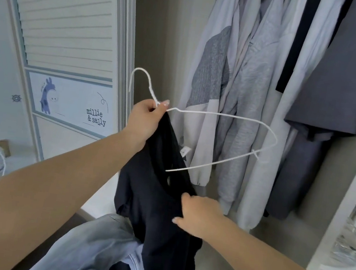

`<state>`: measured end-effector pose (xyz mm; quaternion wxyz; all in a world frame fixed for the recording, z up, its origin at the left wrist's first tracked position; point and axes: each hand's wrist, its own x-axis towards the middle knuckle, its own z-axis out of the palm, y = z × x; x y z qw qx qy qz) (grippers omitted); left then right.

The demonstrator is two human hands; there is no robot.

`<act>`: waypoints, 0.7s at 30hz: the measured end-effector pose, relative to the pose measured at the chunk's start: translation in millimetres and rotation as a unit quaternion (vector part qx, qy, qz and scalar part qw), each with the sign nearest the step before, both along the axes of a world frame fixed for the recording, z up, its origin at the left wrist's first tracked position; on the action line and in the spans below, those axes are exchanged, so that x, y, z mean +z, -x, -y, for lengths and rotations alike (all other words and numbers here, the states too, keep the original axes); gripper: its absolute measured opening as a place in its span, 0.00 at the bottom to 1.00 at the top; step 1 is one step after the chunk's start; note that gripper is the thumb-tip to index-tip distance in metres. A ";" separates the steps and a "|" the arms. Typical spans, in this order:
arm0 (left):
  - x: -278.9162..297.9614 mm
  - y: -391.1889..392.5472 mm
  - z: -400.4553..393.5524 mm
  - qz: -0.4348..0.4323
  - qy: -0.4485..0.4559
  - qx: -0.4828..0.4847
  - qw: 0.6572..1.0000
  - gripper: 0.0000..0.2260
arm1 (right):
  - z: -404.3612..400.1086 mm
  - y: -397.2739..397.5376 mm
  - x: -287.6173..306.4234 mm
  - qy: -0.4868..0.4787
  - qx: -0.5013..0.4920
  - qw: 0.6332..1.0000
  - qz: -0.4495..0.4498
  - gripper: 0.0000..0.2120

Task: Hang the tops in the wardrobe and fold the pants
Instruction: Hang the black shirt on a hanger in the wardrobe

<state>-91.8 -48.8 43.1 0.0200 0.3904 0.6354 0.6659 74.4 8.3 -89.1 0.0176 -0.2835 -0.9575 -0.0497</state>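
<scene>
We hold a white wire hanger (217,137) at its neck, just below the hook, pinched between the thumb and fingers of our left hand (146,121); some of the black top's (155,199) cloth seems bunched into that same grip. The hanger lies tilted, its long axis running from our left hand toward the right and a little down, with its free shoulder out in front of the hanging grey garments (235,85) in the open wardrobe (159,30). The black top droops below and to the near side of the hanger: one shoulder appears to be already on the left arm of the wire, while the neckline gapes around the lower bar, which shows through it. Our right hand (198,214), lower and nearer to us, grips a fold of the top beside that neckline, fingers curled over the cloth. So the unthreaded end of the hanger lies up and to the right of our right hand, and we judge the coming move to be drawing the cloth up over that end. Pale denim pants (94,248) lie heaped near us, below the top, not yet folded.
</scene>
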 end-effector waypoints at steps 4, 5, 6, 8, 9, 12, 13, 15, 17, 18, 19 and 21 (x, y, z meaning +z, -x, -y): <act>-17.9 27.2 14.7 -0.049 0.034 0.062 0.996 0.20 | -31.5 -31.9 10.2 -0.033 0.010 0.998 0.059 0.21; -24.3 32.5 17.6 -0.062 0.049 0.068 0.995 0.20 | -38.5 -40.0 15.7 -0.027 0.010 0.997 0.065 0.21; -31.0 37.4 20.3 -0.076 0.067 0.072 0.992 0.20 | -45.2 -48.6 22.4 -0.022 0.007 0.997 0.068 0.21; -44.7 45.5 27.1 -0.103 0.108 0.067 0.987 0.19 | -57.6 -66.6 37.2 -0.013 0.000 0.997 0.072 0.22; -51.4 48.5 29.5 -0.118 0.127 0.054 0.983 0.17 | -61.8 -75.8 45.5 -0.009 -0.001 0.998 0.070 0.22; -67.1 50.3 34.8 -0.193 0.187 0.044 0.962 0.13 | -66.7 -94.7 67.6 0.012 0.003 1.000 0.028 0.23; -70.8 47.8 34.6 -0.212 0.193 0.045 0.957 0.12 | -65.0 -96.2 73.4 0.030 0.005 1.000 -0.002 0.22; -74.5 37.0 30.0 -0.222 0.176 0.040 0.958 0.12 | -57.8 -92.6 81.6 0.098 0.016 0.990 -0.100 0.14; -71.5 20.0 22.2 -0.201 0.132 0.014 0.971 0.11 | -45.2 -80.3 89.4 0.142 0.036 0.976 -0.160 0.10; -68.2 10.7 17.3 -0.189 0.112 -0.003 0.975 0.10 | -38.9 -73.1 92.5 0.145 0.044 0.975 -0.164 0.10; -64.8 1.7 12.8 -0.180 0.097 -0.019 0.979 0.10 | -34.6 -66.1 93.9 0.137 0.054 0.977 -0.154 0.10; -58.2 -11.1 6.3 -0.171 0.076 -0.042 0.981 0.11 | -28.0 -57.4 96.1 0.079 0.079 0.986 -0.123 0.13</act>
